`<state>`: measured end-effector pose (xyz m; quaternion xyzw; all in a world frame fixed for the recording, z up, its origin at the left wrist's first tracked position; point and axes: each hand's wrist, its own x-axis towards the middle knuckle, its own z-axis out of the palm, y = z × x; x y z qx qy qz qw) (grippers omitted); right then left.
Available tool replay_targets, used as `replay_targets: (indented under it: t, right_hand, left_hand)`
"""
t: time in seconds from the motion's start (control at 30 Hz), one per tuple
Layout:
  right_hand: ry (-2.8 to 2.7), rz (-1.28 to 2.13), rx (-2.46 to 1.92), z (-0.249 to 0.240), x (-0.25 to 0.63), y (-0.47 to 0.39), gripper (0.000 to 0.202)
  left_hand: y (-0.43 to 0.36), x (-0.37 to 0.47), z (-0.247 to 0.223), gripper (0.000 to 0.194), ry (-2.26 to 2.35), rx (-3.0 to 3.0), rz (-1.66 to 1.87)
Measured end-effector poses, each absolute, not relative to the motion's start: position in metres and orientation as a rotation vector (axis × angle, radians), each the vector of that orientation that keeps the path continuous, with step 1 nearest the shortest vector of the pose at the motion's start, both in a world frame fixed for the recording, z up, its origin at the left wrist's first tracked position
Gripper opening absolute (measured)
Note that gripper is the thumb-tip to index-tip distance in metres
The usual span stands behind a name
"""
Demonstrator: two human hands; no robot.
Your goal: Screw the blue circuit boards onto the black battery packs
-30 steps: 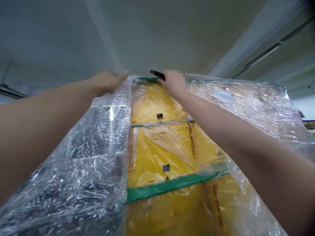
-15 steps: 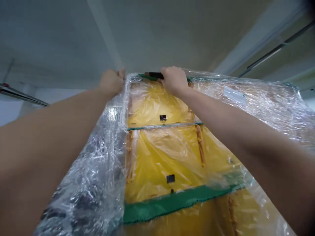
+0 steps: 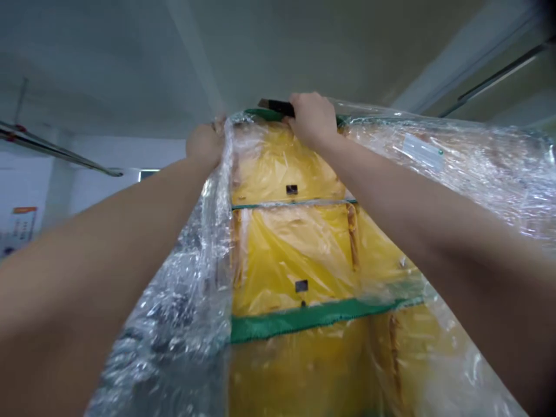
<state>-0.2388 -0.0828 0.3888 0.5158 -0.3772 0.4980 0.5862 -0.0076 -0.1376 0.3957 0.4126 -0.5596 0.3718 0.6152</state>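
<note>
Both my arms stretch up to the top of a tall stack of yellow boxes (image 3: 299, 249) under clear plastic wrap (image 3: 182, 289). At the upper left edge, my left hand (image 3: 204, 143) is closed on a bunched edge of the wrap. My right hand (image 3: 313, 119) grips a black utility knife (image 3: 278, 106), its lighter tip pointing left just above the top. Its fingers rest against the top front edge, partly hiding the knife. A green sheet (image 3: 299, 318) shows as a band between layers. Part of the wrap over the front lies loose and wrinkled.
To the right, the wrapped stack continues with a white label (image 3: 423, 152) under the film. A metal rail (image 3: 61, 152) hangs at the left, near a wall poster (image 3: 22, 223). The ceiling (image 3: 278, 46) spans above.
The view has tilted, so the stack sits higher in the picture and more of the left wall shows. My right hand and the knife are slightly higher; both grips look the same.
</note>
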Motion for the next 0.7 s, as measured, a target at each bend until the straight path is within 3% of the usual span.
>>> replay_targets:
  t: [0.13, 0.27, 0.37, 0.43, 0.53, 0.63, 0.7]
  right_hand:
    - [-0.932, 1.199, 1.268, 0.373, -0.243, -0.069, 0.026]
    - [-0.813, 1.278, 1.341, 0.319, -0.239, -0.047, 0.038]
    - [-0.695, 1.156, 1.449, 0.262, -0.226, -0.034, 0.034]
    - [-0.705, 1.074, 1.55, 0.226, -0.214, -0.028, 0.029]
    - [-0.852, 1.039, 1.7, 0.182, -0.2, -0.019, 0.028]
    - [-0.936, 1.079, 1.802, 0.152, -0.189, -0.011, 0.029]
    - [-0.954, 1.131, 1.858, 0.137, -0.182, -0.008, 0.028]
  left_hand:
    - [-0.087, 0.009, 0.316, 0.068, -1.269, 1.023, 0.834]
    - [-0.032, 0.023, 0.186, 0.05, -1.559, 0.64, 1.319]
    - [-0.02, 0.033, 0.113, 0.033, -2.023, 0.356, 1.635]
    - [-0.029, 0.047, 0.094, 0.033, -2.076, 0.408, 1.717]
    - [-0.054, 0.089, 0.102, 0.035, -2.142, 0.613, 1.734]
    - [-0.075, 0.136, 0.113, 0.056, -2.265, 0.74, 1.548]
    - [-0.076, 0.146, 0.106, 0.058, -2.252, 0.805, 1.38]
